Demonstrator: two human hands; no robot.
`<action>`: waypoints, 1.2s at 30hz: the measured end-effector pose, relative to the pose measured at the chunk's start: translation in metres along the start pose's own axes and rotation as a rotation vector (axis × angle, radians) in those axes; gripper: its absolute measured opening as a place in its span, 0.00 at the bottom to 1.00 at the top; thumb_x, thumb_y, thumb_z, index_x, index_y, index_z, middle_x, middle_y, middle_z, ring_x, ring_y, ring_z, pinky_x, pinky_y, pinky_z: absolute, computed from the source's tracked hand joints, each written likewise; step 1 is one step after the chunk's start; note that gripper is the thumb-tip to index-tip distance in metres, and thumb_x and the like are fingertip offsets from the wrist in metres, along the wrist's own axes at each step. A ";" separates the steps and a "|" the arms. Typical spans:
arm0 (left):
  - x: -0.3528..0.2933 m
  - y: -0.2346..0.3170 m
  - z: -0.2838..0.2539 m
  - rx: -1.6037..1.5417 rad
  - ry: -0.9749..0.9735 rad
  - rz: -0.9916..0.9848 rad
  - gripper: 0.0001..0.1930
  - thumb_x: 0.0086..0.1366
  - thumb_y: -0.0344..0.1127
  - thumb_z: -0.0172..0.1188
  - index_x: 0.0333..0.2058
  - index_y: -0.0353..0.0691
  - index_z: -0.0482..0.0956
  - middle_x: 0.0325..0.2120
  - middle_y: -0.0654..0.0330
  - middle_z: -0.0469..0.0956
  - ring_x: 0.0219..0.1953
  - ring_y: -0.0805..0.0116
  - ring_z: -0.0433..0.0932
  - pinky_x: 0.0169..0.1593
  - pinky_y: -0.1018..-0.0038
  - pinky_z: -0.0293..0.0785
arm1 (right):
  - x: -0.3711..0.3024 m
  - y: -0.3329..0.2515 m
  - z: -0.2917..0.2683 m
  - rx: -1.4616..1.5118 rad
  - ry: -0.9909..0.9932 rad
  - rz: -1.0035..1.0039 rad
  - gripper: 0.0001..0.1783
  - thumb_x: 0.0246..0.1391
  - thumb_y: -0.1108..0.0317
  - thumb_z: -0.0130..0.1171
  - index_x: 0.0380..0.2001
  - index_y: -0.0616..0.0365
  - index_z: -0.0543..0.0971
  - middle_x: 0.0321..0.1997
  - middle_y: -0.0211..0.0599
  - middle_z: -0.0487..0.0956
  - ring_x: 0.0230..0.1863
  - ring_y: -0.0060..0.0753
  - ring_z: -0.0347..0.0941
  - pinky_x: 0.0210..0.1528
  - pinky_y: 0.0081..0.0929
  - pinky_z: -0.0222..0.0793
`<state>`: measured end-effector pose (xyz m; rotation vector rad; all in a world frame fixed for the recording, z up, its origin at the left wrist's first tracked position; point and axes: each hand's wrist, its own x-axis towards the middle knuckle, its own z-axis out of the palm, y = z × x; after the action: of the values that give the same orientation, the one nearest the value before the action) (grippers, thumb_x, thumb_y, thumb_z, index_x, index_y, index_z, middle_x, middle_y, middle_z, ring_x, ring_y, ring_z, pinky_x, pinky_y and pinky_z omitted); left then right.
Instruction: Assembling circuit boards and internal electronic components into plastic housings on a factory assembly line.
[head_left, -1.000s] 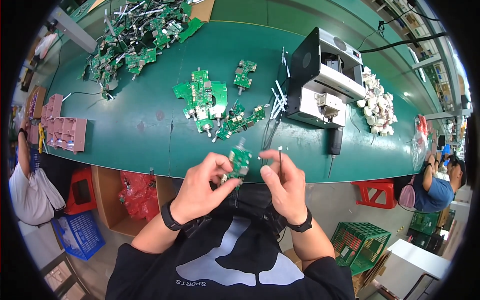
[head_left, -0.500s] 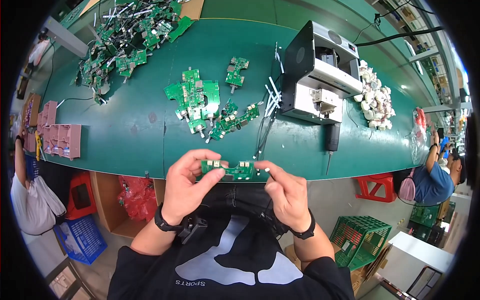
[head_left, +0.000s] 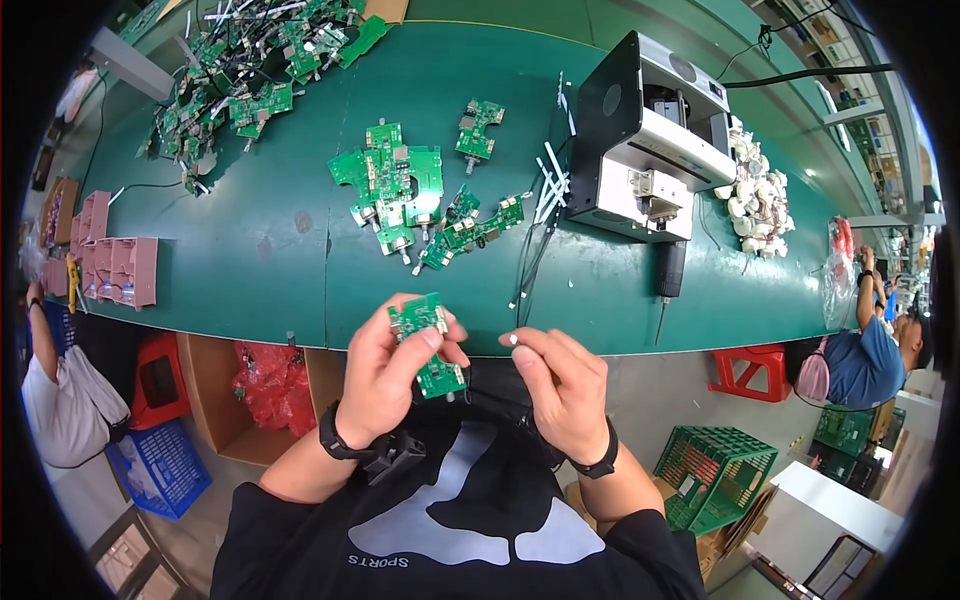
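Note:
My left hand is closed on a green circuit board by the bench's near edge, the thumb pressed on its face. The board stands tilted lengthwise, and my fingers hide part of its middle. To its right, apart from it, my right hand pinches a tiny white piece at the thumb and index fingertips; its exact kind is too small to tell. Beyond my hands lie a stack of green boards, a curved board and a single small board. White-ended black cables lie to their right.
A silver-and-black bench machine stands at right, with a black-handled screwdriver before it and a heap of white parts beyond. Many boards are piled far left, near pink bins. Crates and stools stand on the floor; people sit at both sides.
The circuit board in my left hand has turned from lying crosswise to standing lengthwise. My right hand has drawn slightly left and down, still pinching the white piece. The view has shifted a little.

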<state>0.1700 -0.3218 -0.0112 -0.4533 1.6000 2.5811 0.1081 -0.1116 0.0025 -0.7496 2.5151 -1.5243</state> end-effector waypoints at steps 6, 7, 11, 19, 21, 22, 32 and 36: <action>0.001 -0.004 0.015 0.195 -0.078 -0.045 0.14 0.75 0.31 0.53 0.55 0.32 0.74 0.36 0.60 0.80 0.37 0.72 0.79 0.44 0.75 0.76 | -0.001 -0.003 0.006 -0.117 0.018 -0.059 0.10 0.59 0.78 0.64 0.43 0.59 0.86 0.23 0.33 0.74 0.20 0.32 0.70 0.24 0.28 0.65; 0.001 -0.006 0.016 0.222 -0.109 -0.038 0.15 0.76 0.32 0.54 0.56 0.32 0.74 0.36 0.61 0.80 0.36 0.73 0.78 0.43 0.76 0.75 | -0.002 -0.003 0.005 -0.163 0.001 -0.072 0.11 0.57 0.78 0.66 0.43 0.59 0.86 0.23 0.33 0.74 0.21 0.33 0.70 0.24 0.29 0.65; 0.000 -0.016 0.020 0.206 -0.089 -0.003 0.17 0.75 0.33 0.58 0.57 0.33 0.74 0.37 0.63 0.81 0.33 0.77 0.76 0.40 0.76 0.76 | -0.002 0.000 0.007 -0.356 0.027 -0.242 0.13 0.53 0.78 0.69 0.43 0.57 0.86 0.24 0.32 0.73 0.21 0.33 0.71 0.24 0.30 0.66; 0.002 -0.005 0.021 0.274 -0.038 -0.027 0.16 0.72 0.30 0.63 0.55 0.34 0.77 0.41 0.63 0.82 0.41 0.79 0.80 0.46 0.78 0.77 | 0.003 -0.002 0.011 -0.408 0.054 -0.308 0.14 0.49 0.77 0.71 0.42 0.58 0.86 0.26 0.33 0.76 0.22 0.33 0.73 0.24 0.32 0.67; 0.002 -0.003 0.020 0.300 -0.050 -0.017 0.15 0.72 0.29 0.63 0.55 0.34 0.78 0.41 0.63 0.82 0.42 0.78 0.80 0.47 0.78 0.77 | 0.004 -0.002 0.011 -0.349 0.062 -0.270 0.13 0.49 0.77 0.71 0.41 0.59 0.86 0.26 0.34 0.76 0.22 0.33 0.73 0.23 0.32 0.67; 0.001 -0.003 0.018 0.326 -0.062 -0.008 0.15 0.72 0.29 0.63 0.55 0.33 0.78 0.41 0.62 0.82 0.42 0.78 0.81 0.47 0.77 0.78 | 0.003 -0.001 0.010 -0.289 0.030 -0.239 0.12 0.50 0.78 0.71 0.40 0.59 0.86 0.26 0.34 0.76 0.21 0.33 0.72 0.23 0.32 0.67; 0.001 0.001 0.023 0.489 -0.096 0.132 0.14 0.71 0.28 0.61 0.53 0.32 0.81 0.44 0.57 0.84 0.43 0.70 0.84 0.49 0.74 0.79 | 0.006 -0.014 -0.001 -0.200 0.054 -0.138 0.03 0.52 0.79 0.68 0.32 0.61 0.85 0.17 0.31 0.70 0.14 0.26 0.65 0.17 0.28 0.58; 0.000 -0.002 0.022 0.653 -0.147 0.277 0.14 0.70 0.26 0.61 0.53 0.32 0.82 0.45 0.55 0.83 0.43 0.66 0.85 0.47 0.73 0.80 | 0.004 -0.012 0.002 -0.185 0.068 -0.151 0.03 0.53 0.78 0.68 0.31 0.60 0.86 0.16 0.29 0.69 0.12 0.22 0.62 0.16 0.26 0.55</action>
<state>0.1661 -0.3015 -0.0034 0.0135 2.4222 1.9884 0.1100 -0.1195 0.0125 -0.9483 2.7347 -1.3946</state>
